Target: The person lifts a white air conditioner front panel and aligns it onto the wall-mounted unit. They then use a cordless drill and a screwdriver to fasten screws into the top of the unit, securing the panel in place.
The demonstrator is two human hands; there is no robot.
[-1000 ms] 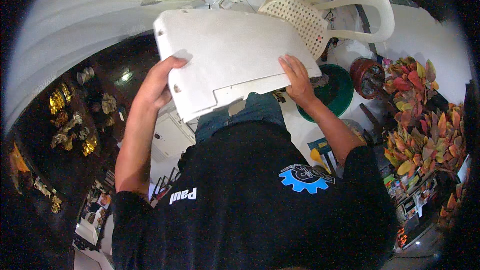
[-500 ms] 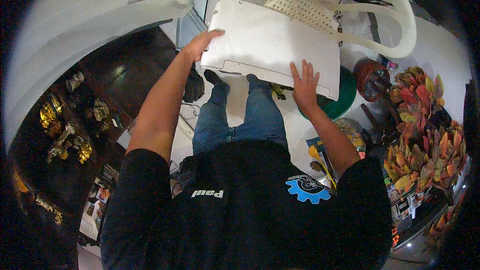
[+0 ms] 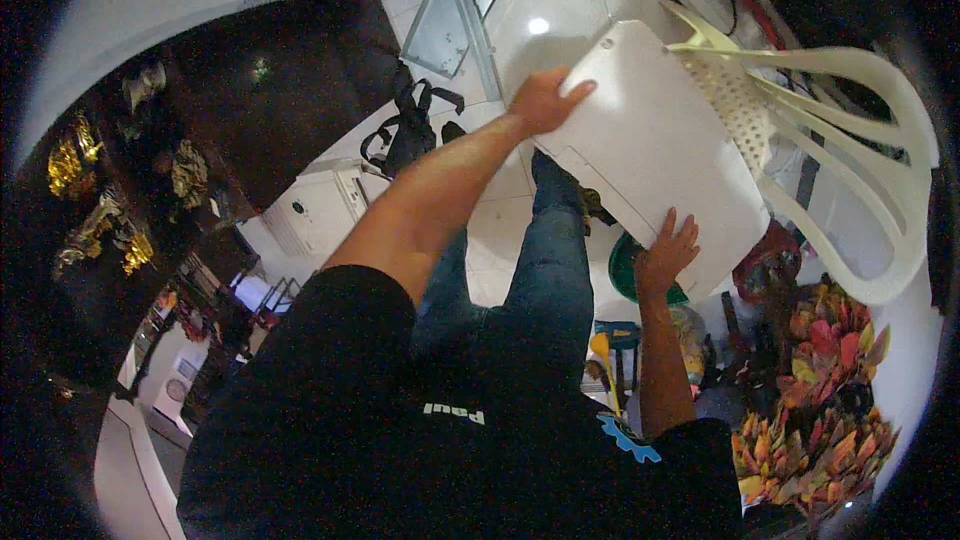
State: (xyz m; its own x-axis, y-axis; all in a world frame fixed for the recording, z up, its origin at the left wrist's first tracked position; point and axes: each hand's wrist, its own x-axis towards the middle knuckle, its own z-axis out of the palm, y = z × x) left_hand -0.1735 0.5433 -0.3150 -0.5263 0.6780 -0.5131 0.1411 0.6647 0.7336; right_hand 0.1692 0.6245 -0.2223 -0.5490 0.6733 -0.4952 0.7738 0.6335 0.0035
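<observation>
I hold a large flat white panel (image 3: 655, 155) with rounded corners out in front of me, tilted down to the right. My left hand (image 3: 545, 100) grips its upper left edge with the arm stretched out. My right hand (image 3: 665, 255) grips its lower edge, fingers spread on the surface. The panel's far side rests against or lies just before a cream plastic chair (image 3: 840, 140) with a perforated seat; I cannot tell if they touch. My legs in blue jeans (image 3: 545, 280) stand below on a white tiled floor (image 3: 500, 230).
A green round tub (image 3: 625, 270) and a red round object (image 3: 765, 260) sit on the floor under the panel. Orange and red leafy decorations (image 3: 820, 390) fill the lower right. A black bag (image 3: 405, 135) lies ahead on the left. Dark shelves with golden ornaments (image 3: 90, 200) line the left.
The panel has swung away from my body, up and to the right toward the chair. My left arm has stretched out further, and my right hand has shifted along the lower edge.
</observation>
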